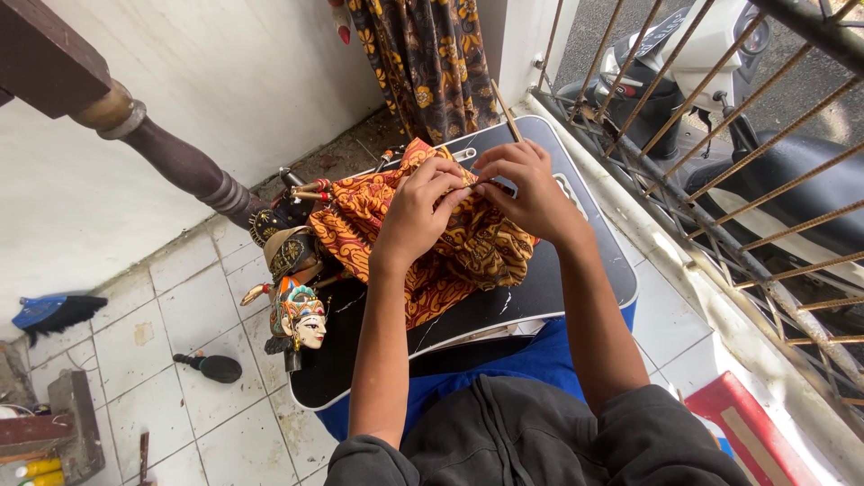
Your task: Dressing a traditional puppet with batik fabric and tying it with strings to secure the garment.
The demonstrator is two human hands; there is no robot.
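A rod puppet lies across a black lap tray (540, 288). Its painted white-faced head (304, 322) with an ornate crown points toward the tray's left edge. Its orange and brown batik skirt (450, 252) spreads over the middle of the tray. My left hand (421, 209) pinches the upper fold of the skirt. My right hand (529, 187) meets it from the right, fingertips closed on the same fold, where a thin wooden rod (506, 112) sticks out and away. Whether a needle is between the fingers cannot be made out.
A dark turned table leg (184, 166) stands at the left by the white wall. A batik curtain (427, 58) hangs at the top. Metal window bars (720, 162) run along the right, with a scooter beyond. A small black tool (211, 366) lies on the tiled floor.
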